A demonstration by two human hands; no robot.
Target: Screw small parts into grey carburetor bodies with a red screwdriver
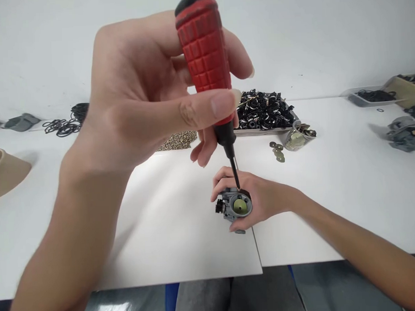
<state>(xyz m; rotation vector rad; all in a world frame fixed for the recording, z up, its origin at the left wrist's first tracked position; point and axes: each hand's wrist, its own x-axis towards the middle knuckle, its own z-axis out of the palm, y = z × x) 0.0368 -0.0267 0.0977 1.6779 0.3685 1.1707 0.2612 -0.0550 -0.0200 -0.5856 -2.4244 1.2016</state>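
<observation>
My left hand is raised close to the camera, its fingers and thumb closed round the red grip of a screwdriver. The black shaft points down, and its tip appears at the upper rim of a small grey metal carburetor. Whether tip and metal touch, I cannot tell. A round brass-coloured throttle plate sits in the carburetor's bore, and a black knob sticks out on its left side. My right hand grips the carburetor from the right on the white table, fingers over the back and thumb in front.
Behind lies a tray of black metal parts, partly behind my left hand, with a heap of small brass screws. A clear cup of brass discs lies tipped, several loose discs beside it. Grey castings stand right.
</observation>
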